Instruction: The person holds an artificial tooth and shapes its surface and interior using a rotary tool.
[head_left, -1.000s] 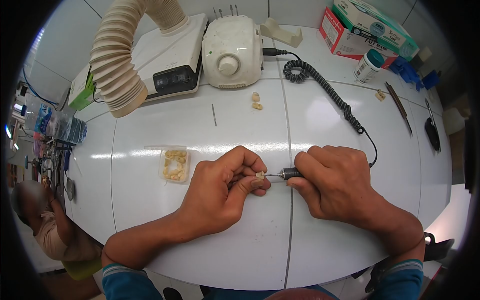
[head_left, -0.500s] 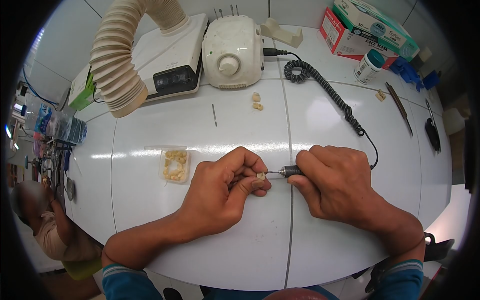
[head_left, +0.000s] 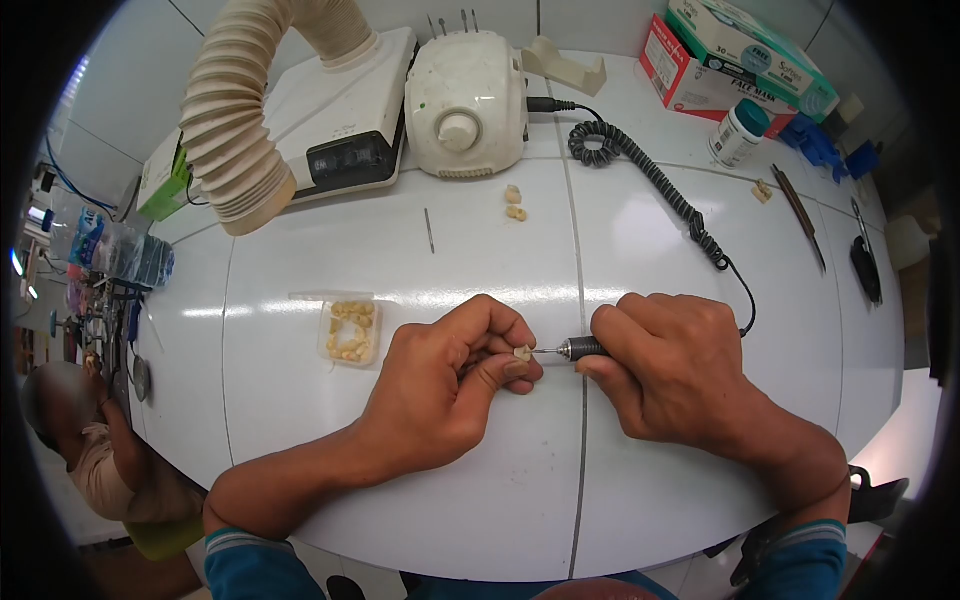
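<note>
Between thumb and fingers, my left hand point(head_left: 445, 385) pinches a small cream dental crown point(head_left: 522, 353). My right hand point(head_left: 670, 370) is wrapped round a black and silver rotary handpiece point(head_left: 582, 347), which points left. Its thin bur point(head_left: 546, 351) reaches the crown; whether the tip touches it I cannot tell. A coiled black cord point(head_left: 660, 185) runs from the handpiece up to a cream control unit point(head_left: 465, 105) with a round knob. Left of my left hand lies an open clear box point(head_left: 374, 345) holding several tooth-coloured pieces.
Two tooth pieces point(head_left: 514, 203) and a loose bur point(head_left: 429, 230) lie beyond my hands. A ribbed suction hose point(head_left: 225, 140) hangs at back left. Mask boxes point(head_left: 715, 75), a white jar point(head_left: 738, 134) and a brown-handled tool point(head_left: 797, 205) occupy the right. Another person point(head_left: 110, 450) sits at far left.
The handpiece and its bur have shifted very slightly in angle at the crown. Both hands keep nearly the same place and hold.
</note>
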